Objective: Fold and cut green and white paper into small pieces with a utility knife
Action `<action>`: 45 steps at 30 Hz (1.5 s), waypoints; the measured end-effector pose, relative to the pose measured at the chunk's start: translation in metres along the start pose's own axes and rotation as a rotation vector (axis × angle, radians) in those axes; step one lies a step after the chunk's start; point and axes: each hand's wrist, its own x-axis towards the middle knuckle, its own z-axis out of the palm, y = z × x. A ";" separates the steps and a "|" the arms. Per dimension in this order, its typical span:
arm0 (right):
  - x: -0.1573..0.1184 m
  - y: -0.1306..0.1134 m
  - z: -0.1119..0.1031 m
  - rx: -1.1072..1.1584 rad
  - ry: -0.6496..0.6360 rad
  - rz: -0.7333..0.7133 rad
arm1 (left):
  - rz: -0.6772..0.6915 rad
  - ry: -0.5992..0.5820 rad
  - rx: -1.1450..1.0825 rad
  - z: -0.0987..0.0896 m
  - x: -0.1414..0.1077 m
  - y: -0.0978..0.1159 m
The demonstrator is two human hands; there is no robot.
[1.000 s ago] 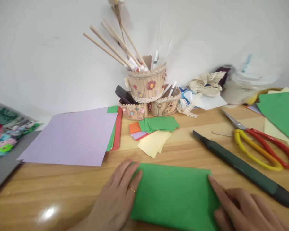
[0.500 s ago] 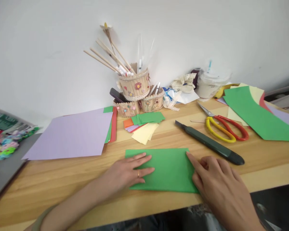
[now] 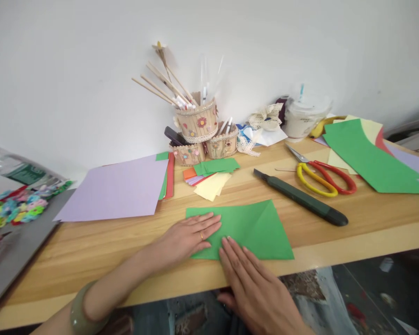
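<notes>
Green paper [image 3: 242,221], one piece, lying on the wooden table [image 3: 108,246] near its front edge, between the two hands; a slanting line, apparently a crease, runs down from its upper right corner, and the right side spreads outward at the bottom. Left hand [image 3: 185,235], one, with ring [image 3: 201,235]: laid palm down on the left part of the paper, fingers extended, nothing gripped. Right hand [image 3: 254,288], one: unclenched, fingers straight and close together, fingertips resting on the lower middle of the paper, nothing pinched. Step in hand, by my reading: flattening or smoothing a fold, the left hand serving as the weight. Next move, as judged: steady hold on the left, corners lined up, even pressure along the slanting line so that it lies crisp without skewing. Nearby: dark green cutter [image 3: 298,197], one, and scissors [image 3: 302,165], one pair, both untouched, beyond the paper to the right; small yellow papers [image 3: 212,186], fanned behind it; purple sheet [image 3: 115,188], atop other coloured sheets, farther left.
</notes>
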 end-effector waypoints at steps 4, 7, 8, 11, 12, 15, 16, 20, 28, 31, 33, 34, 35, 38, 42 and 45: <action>-0.032 0.040 -0.029 -0.059 -0.047 0.035 | -0.002 -0.029 0.040 -0.001 0.000 -0.001; -0.050 0.067 -0.049 -0.196 -0.123 -0.077 | 0.005 -0.048 0.087 0.000 -0.001 -0.005; -0.052 0.072 -0.054 -0.244 -0.126 -0.085 | 0.001 -0.044 0.115 0.000 -0.002 -0.004; -0.050 0.076 -0.059 -0.332 -0.109 -0.096 | -0.059 0.040 0.232 0.001 -0.002 0.012; -0.048 0.074 -0.058 -0.346 -0.103 -0.105 | -0.082 0.089 0.269 0.002 0.001 0.024; -0.044 0.068 -0.054 -0.362 -0.080 -0.122 | -0.051 0.190 0.289 0.009 0.019 0.074; -0.044 0.067 -0.052 -0.350 -0.072 -0.108 | -0.014 0.223 0.289 0.013 0.028 0.091; -0.050 0.068 -0.049 -0.297 -0.065 -0.087 | -0.028 0.319 0.338 0.034 0.054 0.131; -0.052 0.073 -0.054 -0.244 -0.107 -0.109 | -0.278 0.276 0.287 0.041 -0.009 0.108; -0.051 0.074 -0.056 -0.221 -0.107 -0.080 | -0.308 0.289 0.221 0.035 -0.029 0.104; -0.052 0.075 -0.056 -0.212 -0.106 -0.073 | -0.337 0.328 0.189 0.033 -0.037 0.101; -0.053 0.075 -0.055 -0.208 -0.107 -0.076 | -0.351 0.346 0.185 0.032 -0.040 0.100; -0.053 0.076 -0.055 -0.206 -0.105 -0.080 | -0.359 0.358 0.189 0.032 -0.042 0.098; -0.054 0.076 -0.053 -0.192 -0.099 -0.081 | -0.398 0.386 0.240 0.033 -0.052 0.092; -0.056 0.076 -0.050 -0.191 -0.087 -0.084 | -0.466 0.391 0.325 0.035 -0.065 0.084; -0.060 0.083 -0.048 -0.191 -0.077 -0.108 | -0.495 0.394 0.369 0.036 -0.068 0.083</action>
